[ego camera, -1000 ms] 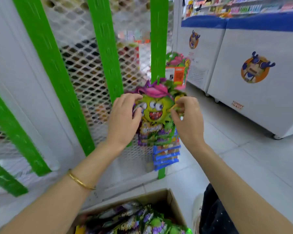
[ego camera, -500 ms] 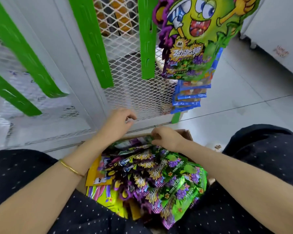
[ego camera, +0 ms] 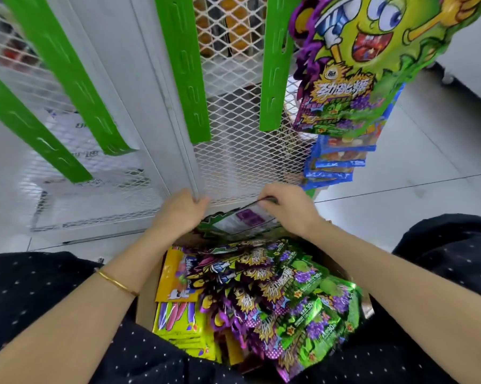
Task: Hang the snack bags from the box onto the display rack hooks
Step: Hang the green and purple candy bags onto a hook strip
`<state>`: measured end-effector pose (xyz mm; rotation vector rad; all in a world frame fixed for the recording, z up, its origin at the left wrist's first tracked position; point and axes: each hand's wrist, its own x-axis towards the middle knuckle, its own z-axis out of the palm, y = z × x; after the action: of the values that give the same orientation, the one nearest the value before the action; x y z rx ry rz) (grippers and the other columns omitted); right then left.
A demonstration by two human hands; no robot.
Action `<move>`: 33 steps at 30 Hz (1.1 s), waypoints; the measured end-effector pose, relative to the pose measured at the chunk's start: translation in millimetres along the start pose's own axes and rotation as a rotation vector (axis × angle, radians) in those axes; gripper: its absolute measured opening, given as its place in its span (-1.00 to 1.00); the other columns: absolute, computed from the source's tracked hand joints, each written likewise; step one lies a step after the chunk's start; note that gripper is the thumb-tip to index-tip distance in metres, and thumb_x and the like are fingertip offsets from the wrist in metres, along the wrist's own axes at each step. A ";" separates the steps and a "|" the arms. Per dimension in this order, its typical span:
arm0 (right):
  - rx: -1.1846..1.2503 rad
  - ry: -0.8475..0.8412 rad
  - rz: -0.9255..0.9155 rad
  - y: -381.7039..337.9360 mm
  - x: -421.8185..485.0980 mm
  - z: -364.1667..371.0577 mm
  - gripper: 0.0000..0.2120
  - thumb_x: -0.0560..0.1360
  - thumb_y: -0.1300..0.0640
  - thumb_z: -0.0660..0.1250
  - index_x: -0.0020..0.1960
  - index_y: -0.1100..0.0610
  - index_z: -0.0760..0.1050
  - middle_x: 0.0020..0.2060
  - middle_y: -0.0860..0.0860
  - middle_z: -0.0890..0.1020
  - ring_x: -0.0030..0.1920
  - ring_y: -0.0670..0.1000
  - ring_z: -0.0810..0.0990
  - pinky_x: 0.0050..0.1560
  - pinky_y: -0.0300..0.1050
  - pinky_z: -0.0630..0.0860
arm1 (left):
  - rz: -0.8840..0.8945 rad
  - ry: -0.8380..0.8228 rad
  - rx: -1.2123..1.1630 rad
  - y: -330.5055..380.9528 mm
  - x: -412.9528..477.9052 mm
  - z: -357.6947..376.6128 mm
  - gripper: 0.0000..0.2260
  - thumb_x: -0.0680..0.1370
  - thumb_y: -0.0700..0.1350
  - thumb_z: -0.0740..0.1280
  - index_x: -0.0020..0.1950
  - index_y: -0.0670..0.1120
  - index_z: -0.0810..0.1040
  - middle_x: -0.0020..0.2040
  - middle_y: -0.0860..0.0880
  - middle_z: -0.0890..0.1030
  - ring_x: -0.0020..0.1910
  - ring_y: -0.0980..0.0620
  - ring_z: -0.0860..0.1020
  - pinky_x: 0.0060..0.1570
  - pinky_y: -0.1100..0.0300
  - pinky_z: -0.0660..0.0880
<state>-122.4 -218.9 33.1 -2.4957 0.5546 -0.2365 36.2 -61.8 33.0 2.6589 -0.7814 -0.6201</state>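
1. Both hands were up at the hung bag (ego camera: 372, 51) a second ago and are now down at the far edge of the cardboard box (ego camera: 144, 309). Since the half-second frame, the right hand (ego camera: 286, 209) has raised one green snack bag (ego camera: 239, 223) off the pile (ego camera: 275, 286).
2. The right hand pinches that bag's top edge between thumb and fingertips. The bag stands tilted with its plain back toward the camera, at the far end of the box.
3. The left hand (ego camera: 179, 212) sits curled just beside the bag's left corner, near the bottom rail of the mesh panel (ego camera: 233, 162). I cannot tell whether it holds anything.
4. The step in hand looks like drawing out the next bag. It will probably go best with the pinch kept near the top centre, where a hang hole would be. A straight lift should avoid dragging out neighbouring bags, and the left hand can steady a lower corner.
5. The hung bag's hook is out of view above, so lining up the hole will need a fresh look upward.
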 end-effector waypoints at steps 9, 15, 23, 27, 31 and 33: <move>0.156 0.294 -0.372 -14.6 -46.9 -38.7 -0.83 0.49 0.13 0.30 -0.03 0.20 0.60 -0.05 0.00 0.65 0.03 -0.11 0.57 0.07 -0.12 0.52 | -0.410 -0.397 -1.368 23.9 -14.5 -12.8 -0.54 0.53 -0.31 0.29 0.40 -0.22 0.25 0.29 -0.30 0.39 -0.05 -0.25 0.57 -0.28 0.00 0.62; 0.483 -0.325 -0.112 -13.1 -64.6 -57.4 -0.54 0.39 -0.41 0.17 0.09 -0.13 0.53 0.13 -0.12 0.59 0.19 -0.17 0.51 0.20 -0.26 0.42 | -0.008 -0.185 -0.997 42.1 -21.7 -17.4 -0.32 0.44 -0.53 0.26 0.46 -0.03 0.22 0.31 -0.23 0.45 0.02 -0.05 0.57 -0.28 0.21 0.60; 0.164 0.142 0.075 -9.9 -41.7 -95.0 -0.42 0.53 0.03 0.30 0.47 0.13 0.18 0.38 0.01 0.33 0.39 -0.03 0.26 0.37 -0.20 0.17 | 0.434 -0.109 -0.655 72.1 -52.1 -47.6 -0.31 0.45 -0.40 0.34 0.42 0.16 0.25 0.26 -0.11 0.54 0.10 0.08 0.58 -0.01 0.28 0.54; 0.246 0.140 0.109 -22.9 -25.3 -133.3 -0.58 0.50 0.02 0.34 0.31 0.11 0.42 0.17 -0.02 0.52 0.16 -0.07 0.46 0.14 -0.20 0.36 | 0.553 -0.058 -0.604 95.6 -61.3 -76.9 -0.33 0.45 -0.41 0.34 0.38 0.19 0.30 0.21 -0.01 0.53 0.09 0.18 0.56 0.09 0.32 0.49; 0.504 0.181 0.139 -27.5 -16.3 -172.7 -0.89 0.45 0.06 0.41 -0.05 0.03 0.54 -0.15 -0.07 0.59 -0.09 0.00 0.58 0.03 -0.01 0.52 | 0.636 -0.079 -0.511 130.1 -67.2 -117.8 -0.38 0.47 -0.36 0.34 0.41 0.13 0.31 0.11 0.11 0.55 -0.04 0.37 0.56 0.03 0.37 0.49; 0.511 0.241 0.111 -33.0 -15.2 -198.4 -0.73 0.45 0.10 0.41 0.14 0.07 0.53 -0.07 -0.09 0.58 0.02 -0.02 0.58 0.06 -0.14 0.53 | 0.686 -0.113 -0.449 155.9 -69.3 -145.0 -0.43 0.48 -0.28 0.37 0.41 0.10 0.31 0.17 0.12 0.53 -0.01 0.37 0.53 -0.01 0.44 0.46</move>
<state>-180.9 -284.9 214.5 -1.9478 0.6350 -0.5653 -14.9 -124.8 241.6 1.8048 -1.3148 -0.6531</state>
